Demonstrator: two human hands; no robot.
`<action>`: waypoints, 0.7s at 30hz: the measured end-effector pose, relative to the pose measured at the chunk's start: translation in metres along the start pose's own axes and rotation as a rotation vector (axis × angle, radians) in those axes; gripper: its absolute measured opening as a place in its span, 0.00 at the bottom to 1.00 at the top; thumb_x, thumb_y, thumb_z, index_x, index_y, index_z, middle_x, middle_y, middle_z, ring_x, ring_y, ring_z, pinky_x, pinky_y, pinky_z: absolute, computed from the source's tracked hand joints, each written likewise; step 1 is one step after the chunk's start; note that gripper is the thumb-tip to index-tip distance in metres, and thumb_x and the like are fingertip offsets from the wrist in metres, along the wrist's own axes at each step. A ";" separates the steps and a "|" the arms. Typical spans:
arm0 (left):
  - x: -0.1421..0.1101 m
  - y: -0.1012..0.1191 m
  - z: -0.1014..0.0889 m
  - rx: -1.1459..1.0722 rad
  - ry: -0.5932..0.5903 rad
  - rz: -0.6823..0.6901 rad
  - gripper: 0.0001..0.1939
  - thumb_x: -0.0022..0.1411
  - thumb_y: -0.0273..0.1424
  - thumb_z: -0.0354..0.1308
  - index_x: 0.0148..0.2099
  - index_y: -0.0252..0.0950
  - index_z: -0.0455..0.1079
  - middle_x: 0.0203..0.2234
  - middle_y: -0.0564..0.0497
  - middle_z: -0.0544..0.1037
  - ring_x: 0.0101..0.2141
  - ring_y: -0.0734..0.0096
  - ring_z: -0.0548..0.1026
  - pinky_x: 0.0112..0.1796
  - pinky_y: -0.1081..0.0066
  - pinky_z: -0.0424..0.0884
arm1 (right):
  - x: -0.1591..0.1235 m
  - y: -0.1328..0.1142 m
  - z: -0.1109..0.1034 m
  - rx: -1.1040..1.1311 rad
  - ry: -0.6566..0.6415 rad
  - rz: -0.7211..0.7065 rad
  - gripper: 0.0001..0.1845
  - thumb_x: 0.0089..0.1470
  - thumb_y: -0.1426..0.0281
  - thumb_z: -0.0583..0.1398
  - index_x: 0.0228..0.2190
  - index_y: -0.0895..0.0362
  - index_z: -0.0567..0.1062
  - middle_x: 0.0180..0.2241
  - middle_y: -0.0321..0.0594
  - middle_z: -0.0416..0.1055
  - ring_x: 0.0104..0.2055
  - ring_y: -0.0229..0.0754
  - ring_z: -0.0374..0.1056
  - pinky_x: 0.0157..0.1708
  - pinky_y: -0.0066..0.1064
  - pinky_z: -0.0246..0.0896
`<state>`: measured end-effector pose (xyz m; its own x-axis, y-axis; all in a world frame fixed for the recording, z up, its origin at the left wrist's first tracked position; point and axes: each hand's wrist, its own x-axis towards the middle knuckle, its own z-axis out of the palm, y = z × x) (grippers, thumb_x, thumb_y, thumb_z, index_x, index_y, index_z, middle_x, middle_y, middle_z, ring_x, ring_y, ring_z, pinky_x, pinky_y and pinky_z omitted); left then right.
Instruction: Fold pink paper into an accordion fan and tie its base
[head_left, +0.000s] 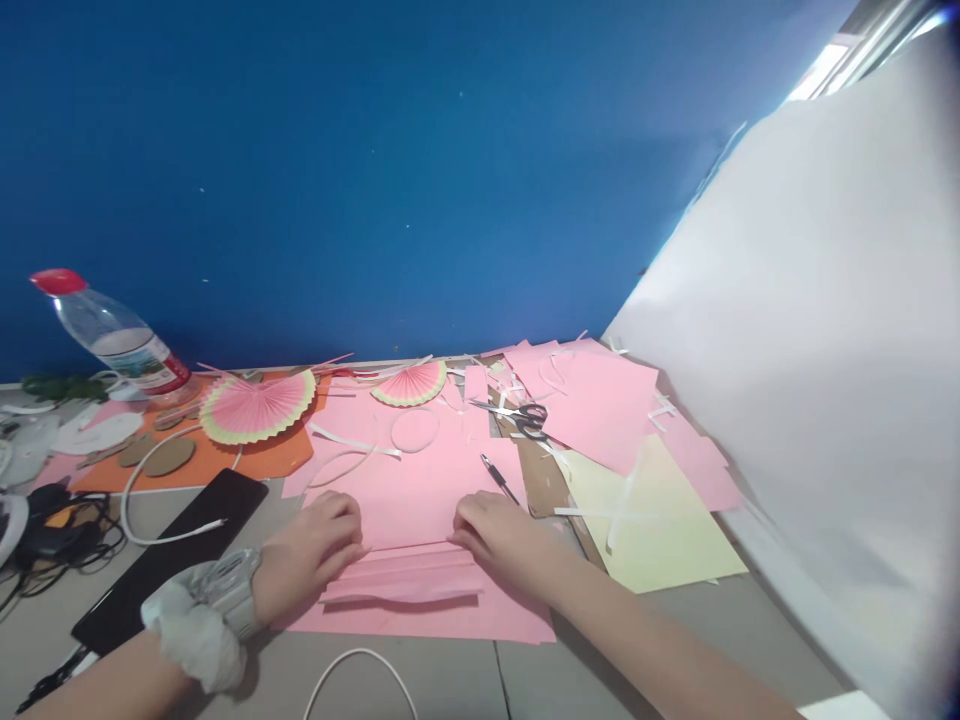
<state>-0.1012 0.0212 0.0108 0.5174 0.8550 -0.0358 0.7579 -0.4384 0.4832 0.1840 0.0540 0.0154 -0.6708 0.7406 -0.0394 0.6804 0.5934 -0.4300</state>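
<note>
A pink sheet of paper (420, 490) lies in front of me, its near part creased into several narrow pleats with the lowest one lifted a little. At the left end of the top crease, my left hand (326, 535) is closed on the paper, fingers curled. My right hand (499, 535) pinches the other end of that crease, its thumb hidden. More pink paper shows beneath the pleats. A black pen (499, 478) lies by my right hand. Two pleated fans, pink with pale yellow rims, rest farther back: a large fan (259, 408) and a smaller fan (411, 382).
Black scissors (529, 415), pink sheets (600, 395) and a pale yellow sheet (660, 530) lie to the right among paper strips. On the left are a black phone (176, 555), a white cable (127, 510), orange paper (277, 460) and a red-capped bottle (120, 335). A blue wall stands behind.
</note>
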 end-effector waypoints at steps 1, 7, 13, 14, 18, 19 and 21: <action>0.002 0.001 0.001 -0.004 0.003 -0.012 0.10 0.66 0.34 0.48 0.33 0.37 0.64 0.33 0.52 0.69 0.35 0.70 0.67 0.38 0.69 0.66 | 0.001 -0.002 -0.001 -0.003 0.004 0.014 0.04 0.58 0.72 0.57 0.30 0.56 0.68 0.29 0.37 0.69 0.32 0.39 0.65 0.31 0.29 0.56; -0.001 -0.001 0.007 0.011 0.021 -0.029 0.10 0.65 0.38 0.48 0.38 0.38 0.63 0.33 0.51 0.69 0.34 0.68 0.66 0.36 0.68 0.65 | -0.001 -0.004 0.003 -0.021 0.045 0.007 0.06 0.57 0.71 0.58 0.28 0.56 0.67 0.34 0.38 0.68 0.35 0.40 0.64 0.34 0.31 0.57; -0.009 0.007 -0.001 -0.027 0.015 -0.075 0.13 0.66 0.38 0.47 0.33 0.37 0.66 0.32 0.51 0.70 0.34 0.69 0.69 0.39 0.68 0.66 | -0.009 0.000 0.010 -0.041 0.141 -0.018 0.06 0.57 0.71 0.58 0.28 0.57 0.67 0.30 0.39 0.69 0.34 0.42 0.64 0.34 0.34 0.58; -0.010 0.010 -0.006 -0.050 0.035 -0.078 0.13 0.66 0.37 0.47 0.33 0.37 0.66 0.33 0.51 0.71 0.35 0.69 0.70 0.40 0.68 0.67 | -0.012 0.000 0.008 -0.040 0.162 -0.024 0.06 0.57 0.71 0.57 0.28 0.57 0.67 0.30 0.39 0.69 0.34 0.43 0.64 0.35 0.34 0.58; -0.021 0.023 -0.026 -0.062 0.221 0.019 0.07 0.66 0.33 0.48 0.41 0.42 0.68 0.36 0.55 0.77 0.38 0.73 0.74 0.40 0.75 0.69 | -0.027 -0.006 -0.013 -0.026 0.255 -0.099 0.04 0.59 0.77 0.53 0.33 0.57 0.66 0.36 0.42 0.71 0.38 0.42 0.64 0.39 0.35 0.59; -0.026 0.026 -0.031 -0.023 0.312 0.053 0.07 0.66 0.34 0.49 0.43 0.44 0.67 0.38 0.57 0.78 0.39 0.73 0.75 0.41 0.75 0.70 | -0.031 -0.009 -0.020 -0.024 0.335 -0.177 0.06 0.59 0.79 0.52 0.35 0.57 0.65 0.36 0.42 0.71 0.38 0.41 0.64 0.39 0.35 0.59; -0.035 0.030 -0.039 0.047 0.394 0.073 0.09 0.65 0.34 0.51 0.47 0.48 0.67 0.39 0.59 0.79 0.38 0.73 0.77 0.40 0.75 0.71 | -0.039 -0.015 -0.034 -0.027 0.456 -0.271 0.08 0.58 0.80 0.53 0.37 0.56 0.64 0.37 0.42 0.71 0.39 0.41 0.65 0.39 0.35 0.59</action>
<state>-0.1121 -0.0116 0.0603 0.3856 0.8579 0.3397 0.7466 -0.5064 0.4314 0.2097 0.0270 0.0543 -0.6313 0.6176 0.4692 0.5119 0.7862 -0.3462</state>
